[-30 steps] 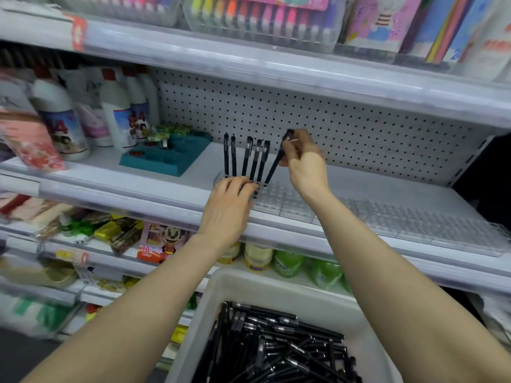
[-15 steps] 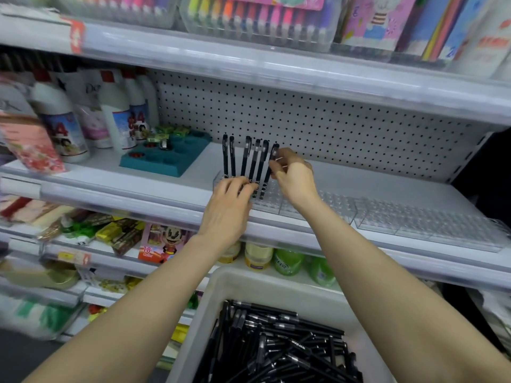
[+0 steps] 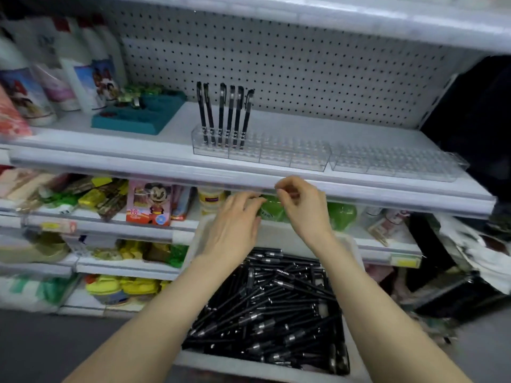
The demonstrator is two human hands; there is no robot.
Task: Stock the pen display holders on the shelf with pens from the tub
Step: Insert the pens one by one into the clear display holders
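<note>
Six black pens (image 3: 224,111) stand upright at the left end of the clear holder (image 3: 276,156) on the shelf (image 3: 110,158), centre frame. Lower down, both hands hover over the far rim of the white tub (image 3: 279,234), which holds loose pens (image 3: 265,308). The left hand (image 3: 235,222) lies flat with its fingers relaxed, and the right hand (image 3: 304,210) is loosely curled, with nothing visibly held.

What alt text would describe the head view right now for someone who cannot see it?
Six black pens stand upright in the left end of a clear holder on the shelf. Below, the left hand and right hand hover, holding no pen, above a white tub of loose pens.
</note>
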